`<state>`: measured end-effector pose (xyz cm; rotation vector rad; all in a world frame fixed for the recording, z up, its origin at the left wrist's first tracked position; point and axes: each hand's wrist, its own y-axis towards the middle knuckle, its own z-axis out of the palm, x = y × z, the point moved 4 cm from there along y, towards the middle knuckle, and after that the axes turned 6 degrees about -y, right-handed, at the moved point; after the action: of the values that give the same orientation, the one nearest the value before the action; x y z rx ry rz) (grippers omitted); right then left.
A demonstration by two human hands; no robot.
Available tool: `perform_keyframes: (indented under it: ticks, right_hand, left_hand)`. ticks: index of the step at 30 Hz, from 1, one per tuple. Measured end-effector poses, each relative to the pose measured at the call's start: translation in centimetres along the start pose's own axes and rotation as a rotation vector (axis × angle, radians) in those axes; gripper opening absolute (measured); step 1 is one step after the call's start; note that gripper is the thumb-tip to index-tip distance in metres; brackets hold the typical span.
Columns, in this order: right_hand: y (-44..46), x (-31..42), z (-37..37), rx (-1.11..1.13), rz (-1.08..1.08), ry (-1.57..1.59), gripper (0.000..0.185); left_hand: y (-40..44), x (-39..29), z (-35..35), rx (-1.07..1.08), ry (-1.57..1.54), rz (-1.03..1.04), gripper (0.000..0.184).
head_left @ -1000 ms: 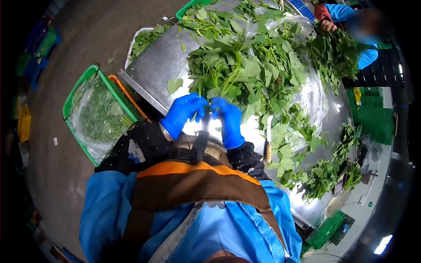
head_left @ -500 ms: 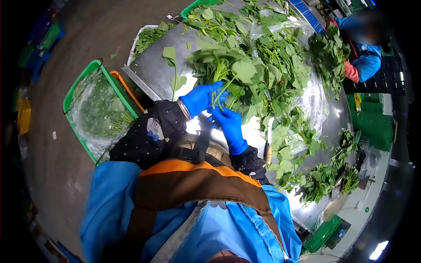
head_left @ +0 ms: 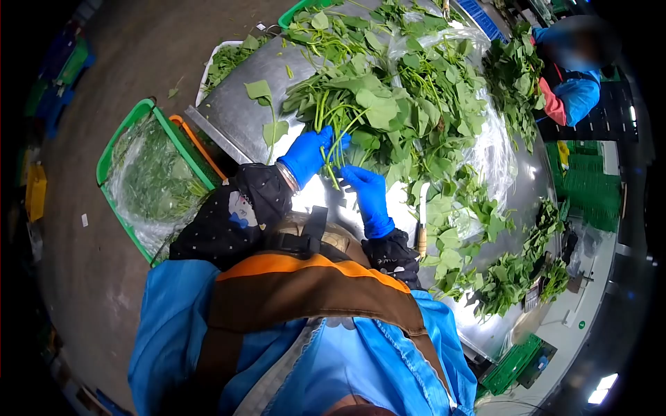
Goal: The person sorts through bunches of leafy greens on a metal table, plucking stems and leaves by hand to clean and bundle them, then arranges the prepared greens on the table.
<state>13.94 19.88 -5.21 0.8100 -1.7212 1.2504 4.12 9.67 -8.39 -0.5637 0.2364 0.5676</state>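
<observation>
My left hand (head_left: 305,158), in a blue glove, is closed around a bunch of leafy green stems (head_left: 347,104) above the near side of the metal table. The leaves fan out away from me, and the cut stem ends stick out below the fingers. My right hand (head_left: 368,197), also gloved in blue, is beside the stem ends with its fingers pinched on a thin leafy stem. A knife (head_left: 422,232) with a pale blade and wooden handle lies right of my right hand. A single leafy stem (head_left: 272,128) lies left of the bunch.
Loose greens (head_left: 430,97) and clear plastic film (head_left: 496,152) cover much of the metal table (head_left: 239,104). A green crate (head_left: 114,149) with bagged greens stands on the left, a white crate (head_left: 208,69) behind it. Across the table, a co-worker's sleeve (head_left: 583,97) shows beside more greens.
The bunch in my left hand has tilted and its stem ends now point lower. My right hand has drawn slightly right, away from my left hand. The view has shifted a little.
</observation>
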Motion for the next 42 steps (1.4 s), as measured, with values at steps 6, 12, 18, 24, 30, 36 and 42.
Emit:
perform_keyframes:
  ticks: [6,12,18,24,30,36,42]
  right_hand:
    - [-0.5,-1.8,0.9,-0.086,-0.15,-0.054,0.014]
    - [-1.4,0.4,0.0,-0.248,-0.233,0.075,0.008]
    - [-1.7,1.7,0.6,-0.209,-0.331,0.013,0.007]
    - [-2.5,2.7,0.6,-0.206,-0.124,0.17,0.015]
    - [-1.8,5.3,-3.9,-0.342,-0.316,0.806,0.028]
    - [1.8,1.4,2.9,0.095,-0.298,-0.701,0.026]
    - [2.2,0.9,2.5,-0.036,-0.194,-1.163,0.039]
  left_hand:
    - [-0.7,1.3,0.6,-0.028,0.07,-0.022,0.037]
    - [-1.0,0.0,1.4,-0.041,0.126,0.071,0.037]
    - [-2.6,-0.8,3.0,-0.088,0.375,0.141,0.032]
    - [-2.8,-1.8,0.5,-0.171,0.509,0.063,0.033]
    - [-6.4,-9.6,-0.7,-0.286,0.195,0.55,0.025]
    - [-5.5,-11.1,-3.9,-0.482,0.534,0.776,0.016]
    - [-4.4,-4.1,-6.4,-0.48,0.542,0.58,0.018]
